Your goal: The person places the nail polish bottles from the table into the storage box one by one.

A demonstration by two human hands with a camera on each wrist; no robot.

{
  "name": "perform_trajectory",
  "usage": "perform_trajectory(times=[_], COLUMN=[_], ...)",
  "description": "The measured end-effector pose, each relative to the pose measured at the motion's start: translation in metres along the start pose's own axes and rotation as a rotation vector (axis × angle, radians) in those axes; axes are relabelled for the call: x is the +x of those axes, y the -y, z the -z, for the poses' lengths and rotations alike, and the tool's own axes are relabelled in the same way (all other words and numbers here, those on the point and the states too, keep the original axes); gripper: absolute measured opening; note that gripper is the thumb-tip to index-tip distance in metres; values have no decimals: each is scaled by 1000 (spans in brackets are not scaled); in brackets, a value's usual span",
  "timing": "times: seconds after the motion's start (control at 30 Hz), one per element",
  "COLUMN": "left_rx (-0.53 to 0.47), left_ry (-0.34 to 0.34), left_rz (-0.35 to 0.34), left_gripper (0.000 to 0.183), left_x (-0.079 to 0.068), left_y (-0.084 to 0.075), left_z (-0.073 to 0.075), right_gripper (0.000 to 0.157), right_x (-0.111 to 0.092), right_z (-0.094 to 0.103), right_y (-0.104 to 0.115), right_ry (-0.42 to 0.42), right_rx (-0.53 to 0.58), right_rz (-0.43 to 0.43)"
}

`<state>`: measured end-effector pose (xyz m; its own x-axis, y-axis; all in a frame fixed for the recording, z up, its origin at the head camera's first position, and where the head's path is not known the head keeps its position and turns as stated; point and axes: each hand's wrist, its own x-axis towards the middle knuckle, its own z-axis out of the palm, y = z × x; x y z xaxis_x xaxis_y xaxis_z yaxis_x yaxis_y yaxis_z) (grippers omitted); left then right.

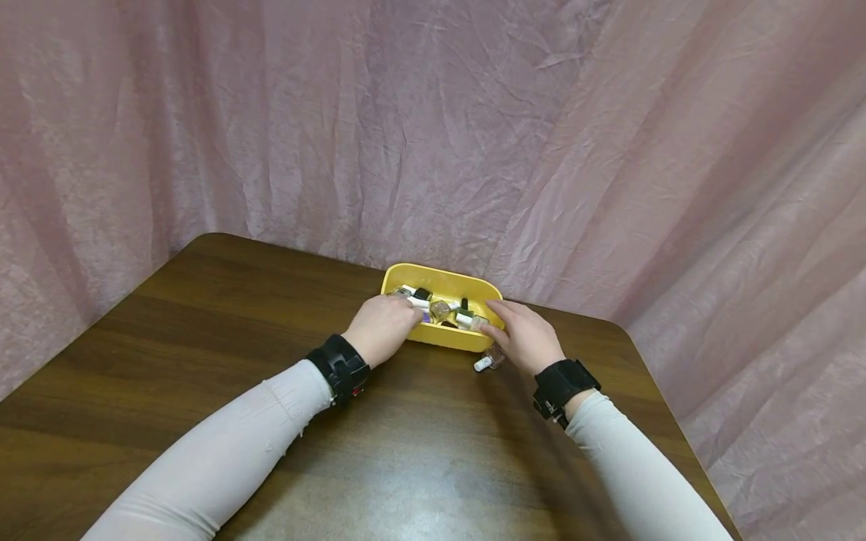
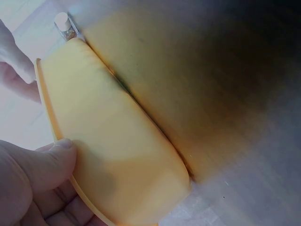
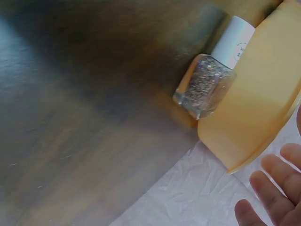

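Note:
A yellow plastic bin (image 1: 443, 340) stands near the far edge of the table, holding several nail polish bottles with white or dark caps. At its left front my left hand (image 1: 384, 324) grips the rim, thumb (image 2: 63, 153) on the outer wall and fingers curled over to the inside. My right hand (image 1: 526, 334) hovers at the right end with fingers spread and relaxed, holding nothing. Under it, a glitter nail polish bottle (image 3: 207, 84) with a white cap lies on the table against the bin's outer wall. Inside, a white-capped bottle (image 1: 465, 320) lies near the right hand.
The brown wooden table (image 1: 399, 451) has rounded far corners. Behind it hangs a pink velvety curtain (image 1: 433, 150), close to the back of the bin. Black straps with cameras (image 1: 340, 368) sit on both wrists.

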<state>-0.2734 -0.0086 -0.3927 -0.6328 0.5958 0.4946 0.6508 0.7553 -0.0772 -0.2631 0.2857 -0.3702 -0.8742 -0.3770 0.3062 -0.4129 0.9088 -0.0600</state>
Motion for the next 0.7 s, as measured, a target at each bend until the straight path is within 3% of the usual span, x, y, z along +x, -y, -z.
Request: perform_trajectory(times=[0.7], left_rx=[7], left_ry=[7], left_rz=[6], left_gripper=[26], left_x=[-1], left_y=[-3], left_z=[-2], right_gripper=[61], right_x=[-54], right_z=[0], right_y=[-22], right_ry=[-80], right_rx=[34], right_rz=[19])
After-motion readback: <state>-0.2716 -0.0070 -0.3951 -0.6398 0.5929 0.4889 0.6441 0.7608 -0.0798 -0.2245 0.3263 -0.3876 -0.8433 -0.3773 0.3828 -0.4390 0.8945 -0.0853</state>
